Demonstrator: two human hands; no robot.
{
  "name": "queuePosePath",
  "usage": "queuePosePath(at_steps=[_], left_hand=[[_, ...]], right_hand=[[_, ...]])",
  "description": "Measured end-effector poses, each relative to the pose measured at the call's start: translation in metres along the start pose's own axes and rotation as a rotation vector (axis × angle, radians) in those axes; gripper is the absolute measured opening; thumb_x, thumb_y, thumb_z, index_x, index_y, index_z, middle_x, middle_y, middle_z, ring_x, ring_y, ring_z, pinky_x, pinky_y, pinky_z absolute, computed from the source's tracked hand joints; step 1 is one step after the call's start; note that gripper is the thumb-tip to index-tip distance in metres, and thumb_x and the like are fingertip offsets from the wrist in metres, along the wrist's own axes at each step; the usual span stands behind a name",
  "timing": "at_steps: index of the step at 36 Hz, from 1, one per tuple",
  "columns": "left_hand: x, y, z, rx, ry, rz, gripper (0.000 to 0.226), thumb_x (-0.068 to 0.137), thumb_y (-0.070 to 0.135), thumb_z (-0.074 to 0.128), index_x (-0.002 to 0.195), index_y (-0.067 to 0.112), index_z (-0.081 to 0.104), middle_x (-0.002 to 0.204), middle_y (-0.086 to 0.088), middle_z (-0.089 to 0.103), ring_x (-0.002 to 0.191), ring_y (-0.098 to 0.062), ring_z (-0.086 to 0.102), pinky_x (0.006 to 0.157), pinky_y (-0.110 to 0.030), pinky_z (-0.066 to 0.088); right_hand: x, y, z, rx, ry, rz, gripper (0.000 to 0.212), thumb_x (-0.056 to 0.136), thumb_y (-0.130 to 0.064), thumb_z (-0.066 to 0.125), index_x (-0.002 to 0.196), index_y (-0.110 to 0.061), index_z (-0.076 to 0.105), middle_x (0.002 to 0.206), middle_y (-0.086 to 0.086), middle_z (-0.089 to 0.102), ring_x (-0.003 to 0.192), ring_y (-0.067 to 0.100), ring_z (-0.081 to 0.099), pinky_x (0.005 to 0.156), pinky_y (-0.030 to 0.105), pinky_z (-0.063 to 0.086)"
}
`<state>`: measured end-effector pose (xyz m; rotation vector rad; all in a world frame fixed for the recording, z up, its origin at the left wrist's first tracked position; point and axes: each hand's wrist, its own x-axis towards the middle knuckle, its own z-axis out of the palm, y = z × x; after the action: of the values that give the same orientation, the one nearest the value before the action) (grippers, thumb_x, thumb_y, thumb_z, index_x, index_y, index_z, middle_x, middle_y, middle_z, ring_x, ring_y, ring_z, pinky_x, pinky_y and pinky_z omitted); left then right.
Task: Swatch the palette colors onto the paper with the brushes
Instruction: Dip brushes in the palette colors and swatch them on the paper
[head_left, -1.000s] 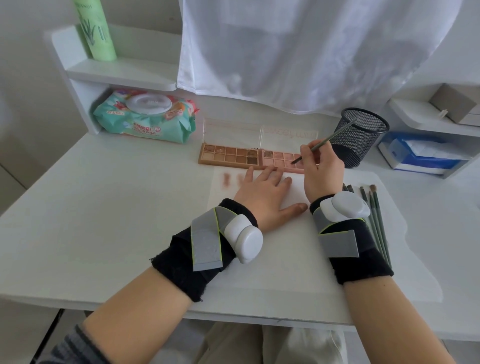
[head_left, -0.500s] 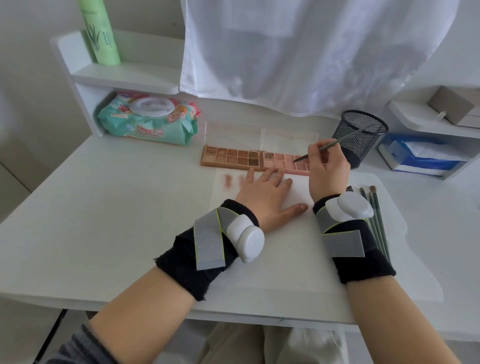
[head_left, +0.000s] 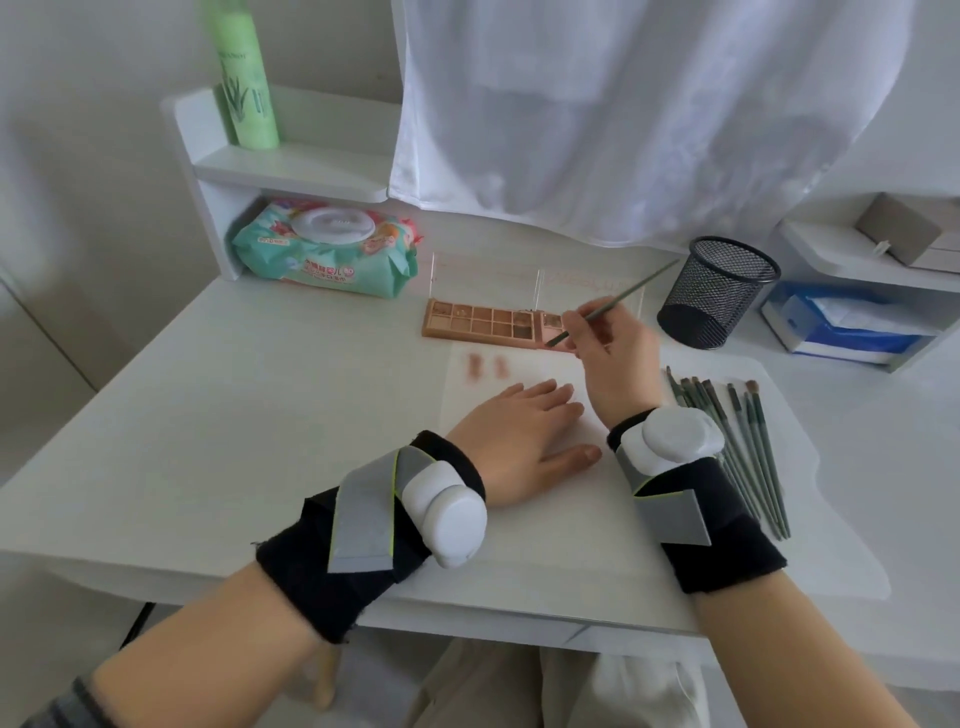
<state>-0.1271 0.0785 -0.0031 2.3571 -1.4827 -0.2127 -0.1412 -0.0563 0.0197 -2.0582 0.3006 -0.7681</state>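
Dipping over the pink right-hand half of the long rose-gold eyeshadow palette (head_left: 491, 323), the tip of the thin grey-green brush (head_left: 605, 310) now sits lower and nearer the sheet than it did a second ago, when it pointed at pans further along the tray; the right hand (head_left: 613, 353) has drawn back towards the body with it, though whether the bristles touch a pan or hover just above cannot be told from here. That reads as loading colour, or having just loaded it, ahead of a third stroke beside the two brownish swatches (head_left: 485, 365) already on the white sheet of paper (head_left: 519, 519). The right hand's fingers are curled closely round the brush's lower shaft, pinching it like a pencil with the handle slanting up to the right towards the black mesh pen cup (head_left: 717, 291). The left hand (head_left: 524, 436) has stayed flat, fingers straight and spread, pressing the paper to the white desk (head_left: 208, 415). A row of spare grey-green brushes (head_left: 737, 441) lies on the desk just right of the right wrist
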Motion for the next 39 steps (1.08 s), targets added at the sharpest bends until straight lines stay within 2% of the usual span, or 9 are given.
queuePosePath(at_steps=[2, 4, 7, 10, 13, 26, 29, 35, 39], left_hand=[[0.000, -0.003, 0.002, -0.008, 0.031, 0.042, 0.071, 0.088, 0.063, 0.018, 0.138, 0.018, 0.040, 0.147, 0.000, 0.037, 0.136, -0.018, 0.029, 0.112, -0.035, 0.022], [0.001, -0.005, 0.003, -0.035, 0.056, 0.063, 0.072, 0.084, 0.063, 0.015, 0.135, 0.020, 0.044, 0.140, 0.003, 0.044, 0.128, -0.017, 0.037, 0.107, -0.035, 0.028], [0.001, -0.006, 0.004, -0.063, 0.095, 0.090, 0.069, 0.084, 0.060, 0.018, 0.129, 0.019, 0.051, 0.138, 0.003, 0.047, 0.124, -0.017, 0.042, 0.102, -0.035, 0.032], [0.001, -0.007, 0.005, -0.074, 0.099, 0.106, 0.067, 0.084, 0.059, 0.021, 0.123, 0.017, 0.056, 0.135, 0.002, 0.050, 0.120, -0.018, 0.044, 0.099, -0.038, 0.035], [0.001, -0.008, 0.005, -0.084, 0.106, 0.104, 0.067, 0.083, 0.059, 0.022, 0.118, 0.016, 0.058, 0.132, 0.001, 0.052, 0.119, -0.018, 0.045, 0.098, -0.039, 0.036], [0.003, -0.011, 0.007, -0.079, 0.115, 0.113, 0.070, 0.081, 0.062, 0.020, 0.118, 0.017, 0.059, 0.134, 0.001, 0.051, 0.122, -0.018, 0.043, 0.101, -0.037, 0.034], [0.002, -0.010, 0.007, -0.077, 0.126, 0.116, 0.069, 0.081, 0.062, 0.020, 0.116, 0.017, 0.059, 0.132, 0.001, 0.052, 0.120, -0.019, 0.044, 0.099, -0.035, 0.034], [0.002, -0.010, 0.008, -0.094, 0.147, 0.123, 0.067, 0.082, 0.060, 0.023, 0.116, 0.017, 0.061, 0.128, -0.001, 0.055, 0.119, -0.018, 0.045, 0.099, -0.032, 0.034], [0.003, -0.012, 0.010, -0.086, 0.153, 0.121, 0.064, 0.084, 0.060, 0.026, 0.116, 0.016, 0.060, 0.127, 0.000, 0.056, 0.118, -0.019, 0.047, 0.100, -0.034, 0.035]], right_hand=[[-0.002, -0.004, 0.004, -0.038, -0.037, -0.039, 0.011, 0.093, -0.020, 0.055, 0.083, -0.015, 0.054, 0.065, -0.015, 0.059, 0.064, -0.003, 0.058, 0.066, 0.009, 0.039], [-0.003, -0.006, 0.007, -0.080, -0.059, -0.063, 0.013, 0.094, -0.019, 0.053, 0.082, -0.016, 0.053, 0.062, -0.017, 0.056, 0.063, -0.004, 0.056, 0.064, 0.004, 0.036], [-0.005, -0.003, 0.012, -0.070, -0.073, -0.059, 0.014, 0.095, -0.021, 0.051, 0.081, -0.021, 0.052, 0.066, -0.013, 0.058, 0.072, 0.015, 0.060, 0.069, 0.024, 0.047], [-0.006, 0.000, 0.013, -0.092, -0.075, -0.070, 0.010, 0.095, -0.021, 0.051, 0.085, -0.022, 0.051, 0.072, -0.012, 0.059, 0.076, 0.017, 0.061, 0.074, 0.033, 0.049], [-0.006, 0.002, 0.014, -0.093, -0.065, -0.076, 0.013, 0.094, -0.020, 0.052, 0.083, -0.026, 0.049, 0.073, -0.013, 0.059, 0.077, 0.016, 0.062, 0.074, 0.033, 0.050], [-0.006, 0.003, 0.013, -0.139, -0.093, -0.122, 0.014, 0.092, -0.019, 0.056, 0.090, -0.007, 0.061, 0.073, -0.004, 0.061, 0.076, 0.020, 0.061, 0.071, 0.030, 0.048], [-0.006, 0.002, 0.013, -0.156, -0.095, -0.127, 0.013, 0.092, -0.017, 0.056, 0.089, -0.006, 0.061, 0.068, -0.011, 0.058, 0.074, 0.020, 0.060, 0.069, 0.026, 0.046], [-0.008, -0.002, 0.012, -0.145, -0.119, -0.128, 0.014, 0.093, -0.015, 0.053, 0.083, -0.006, 0.058, 0.069, 0.008, 0.061, 0.072, 0.026, 0.058, 0.072, 0.041, 0.048], [-0.009, -0.002, 0.012, -0.136, -0.115, -0.132, 0.012, 0.093, -0.016, 0.053, 0.082, -0.012, 0.056, 0.067, 0.001, 0.058, 0.073, 0.026, 0.059, 0.071, 0.039, 0.048]])
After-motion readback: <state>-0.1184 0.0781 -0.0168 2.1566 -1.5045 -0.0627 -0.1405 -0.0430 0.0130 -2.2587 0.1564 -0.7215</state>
